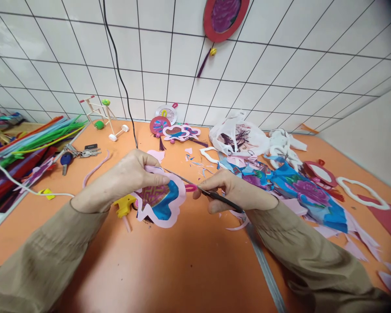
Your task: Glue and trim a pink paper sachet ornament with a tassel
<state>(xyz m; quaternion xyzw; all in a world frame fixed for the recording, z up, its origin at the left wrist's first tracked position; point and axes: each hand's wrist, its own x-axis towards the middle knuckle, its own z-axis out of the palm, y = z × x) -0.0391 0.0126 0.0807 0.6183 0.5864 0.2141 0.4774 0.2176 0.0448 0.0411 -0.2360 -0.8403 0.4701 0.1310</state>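
My left hand (133,176) is closed on a pink-edged fabric ornament (171,204) with a wavy outline, its middle blue and patterned gold-purple. A small magenta loop (191,188) sticks out from the ornament's right edge. In my right hand (228,189) is a slim black tweezers-like tool (226,201), held between thumb and fingers. Its thin metal end reaches left past the loop, over the ornament's upper edge; whether it grips the loop I cannot tell. A yellow glue gun (124,205) lies partly hidden behind the ornament and left wrist.
Finished ornaments (179,130) lean by the tiled wall. A white plastic bag (239,132), blue floral fabric (308,191) and pink scraps cover the right side. Keys (84,152), a stick model tricycle (104,117) and coloured pipe cleaners (42,134) are at left. A black cable (117,65) hangs down.
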